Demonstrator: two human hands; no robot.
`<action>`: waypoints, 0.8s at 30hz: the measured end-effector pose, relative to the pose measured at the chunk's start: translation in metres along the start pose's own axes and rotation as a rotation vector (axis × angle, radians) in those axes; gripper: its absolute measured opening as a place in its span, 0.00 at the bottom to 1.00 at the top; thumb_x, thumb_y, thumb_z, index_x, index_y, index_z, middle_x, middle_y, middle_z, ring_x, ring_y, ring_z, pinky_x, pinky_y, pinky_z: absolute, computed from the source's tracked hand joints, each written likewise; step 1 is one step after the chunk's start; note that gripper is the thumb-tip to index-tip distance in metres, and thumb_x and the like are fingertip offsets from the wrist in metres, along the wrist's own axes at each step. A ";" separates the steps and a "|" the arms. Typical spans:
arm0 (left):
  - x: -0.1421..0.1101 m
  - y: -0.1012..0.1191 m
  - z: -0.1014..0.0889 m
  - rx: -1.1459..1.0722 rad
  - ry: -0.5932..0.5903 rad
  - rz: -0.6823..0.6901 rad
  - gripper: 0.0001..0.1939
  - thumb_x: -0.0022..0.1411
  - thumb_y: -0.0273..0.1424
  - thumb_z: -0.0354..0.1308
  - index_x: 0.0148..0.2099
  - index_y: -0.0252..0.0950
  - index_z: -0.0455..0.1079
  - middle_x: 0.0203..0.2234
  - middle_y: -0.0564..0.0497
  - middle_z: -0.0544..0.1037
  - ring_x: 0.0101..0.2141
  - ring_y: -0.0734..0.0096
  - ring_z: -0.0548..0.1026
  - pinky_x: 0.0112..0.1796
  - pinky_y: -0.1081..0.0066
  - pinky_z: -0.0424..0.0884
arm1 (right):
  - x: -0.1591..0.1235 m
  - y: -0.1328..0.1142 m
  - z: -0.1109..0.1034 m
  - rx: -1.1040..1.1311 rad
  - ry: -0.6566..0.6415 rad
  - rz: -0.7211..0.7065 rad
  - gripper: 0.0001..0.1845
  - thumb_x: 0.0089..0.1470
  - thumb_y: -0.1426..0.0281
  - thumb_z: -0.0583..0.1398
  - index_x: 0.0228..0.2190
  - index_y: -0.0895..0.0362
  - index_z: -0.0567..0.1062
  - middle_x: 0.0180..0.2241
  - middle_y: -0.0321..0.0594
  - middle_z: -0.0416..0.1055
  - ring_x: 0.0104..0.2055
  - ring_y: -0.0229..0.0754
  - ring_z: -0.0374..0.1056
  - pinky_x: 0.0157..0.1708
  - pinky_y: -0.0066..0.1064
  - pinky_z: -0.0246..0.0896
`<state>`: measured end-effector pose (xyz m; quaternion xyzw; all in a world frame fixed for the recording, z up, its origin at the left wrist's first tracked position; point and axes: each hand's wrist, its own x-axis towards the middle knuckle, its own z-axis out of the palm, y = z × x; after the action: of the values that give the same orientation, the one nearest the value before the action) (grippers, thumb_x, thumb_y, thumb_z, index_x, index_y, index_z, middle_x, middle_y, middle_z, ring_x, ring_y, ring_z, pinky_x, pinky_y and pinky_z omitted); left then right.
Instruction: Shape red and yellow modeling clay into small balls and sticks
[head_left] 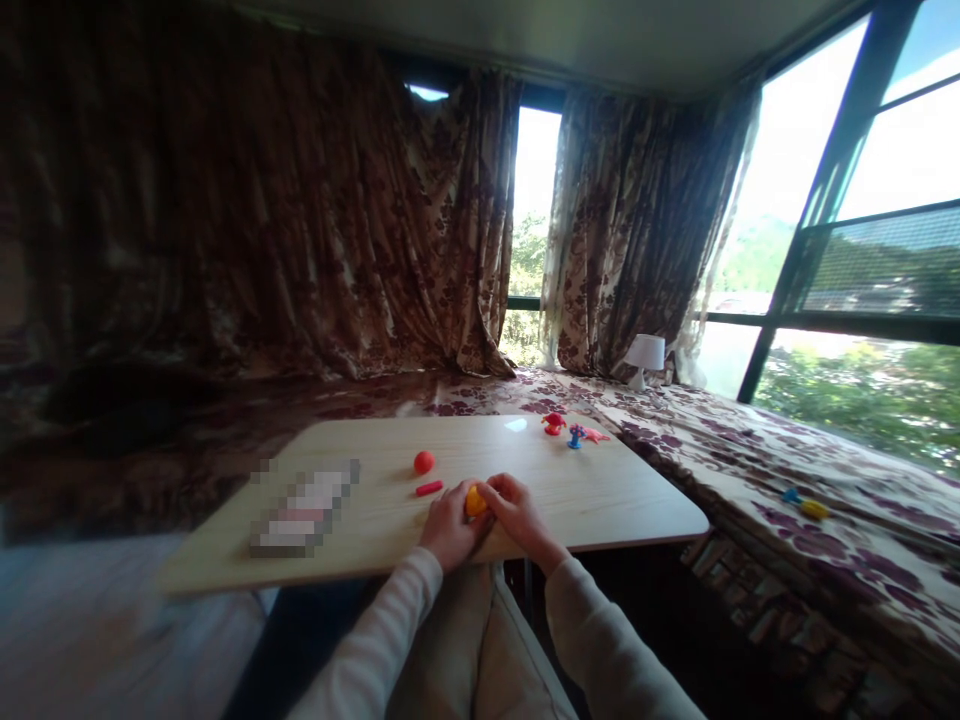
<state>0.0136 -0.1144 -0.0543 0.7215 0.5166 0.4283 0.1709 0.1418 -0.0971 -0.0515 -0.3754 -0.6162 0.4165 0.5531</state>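
Near the front edge of the table, a yellow rounded lump sits between my two hands. My left hand is closed around it from the left and below. The fingers of my right hand press on it from the right. Its lower part is hidden by my fingers, and I cannot make out its exact kind. Just beyond my left hand lies a short red stick. A red ball rests a little farther back.
The pale wooden table has a blurred-out flat object at left. At the back right stand a red figure and a blue figure, beside a pinkish-red piece. A white lamp stands on the flowered cover beyond.
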 end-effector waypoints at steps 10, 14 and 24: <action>-0.001 -0.001 0.001 -0.006 0.030 0.015 0.20 0.50 0.37 0.58 0.46 0.38 0.68 0.37 0.47 0.78 0.39 0.62 0.74 0.42 0.67 0.67 | -0.002 -0.003 -0.002 0.027 -0.072 -0.029 0.15 0.45 0.57 0.61 0.25 0.58 0.71 0.24 0.34 0.69 0.28 0.37 0.66 0.30 0.28 0.62; 0.000 0.000 0.001 -0.028 0.031 -0.009 0.19 0.50 0.38 0.59 0.45 0.38 0.68 0.38 0.47 0.78 0.40 0.63 0.74 0.42 0.67 0.67 | -0.002 -0.001 -0.002 0.044 -0.068 -0.028 0.14 0.45 0.58 0.61 0.25 0.58 0.71 0.25 0.34 0.69 0.29 0.37 0.66 0.31 0.28 0.62; 0.000 -0.009 0.002 -0.220 0.056 0.036 0.19 0.57 0.36 0.51 0.50 0.38 0.62 0.46 0.48 0.71 0.47 0.67 0.69 0.50 0.67 0.63 | 0.000 0.003 -0.003 0.075 0.016 0.059 0.17 0.48 0.57 0.57 0.24 0.60 0.72 0.22 0.35 0.69 0.22 0.34 0.63 0.24 0.26 0.58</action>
<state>0.0095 -0.1103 -0.0620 0.6954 0.4578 0.5054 0.2267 0.1448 -0.0963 -0.0539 -0.3759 -0.5845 0.4521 0.5592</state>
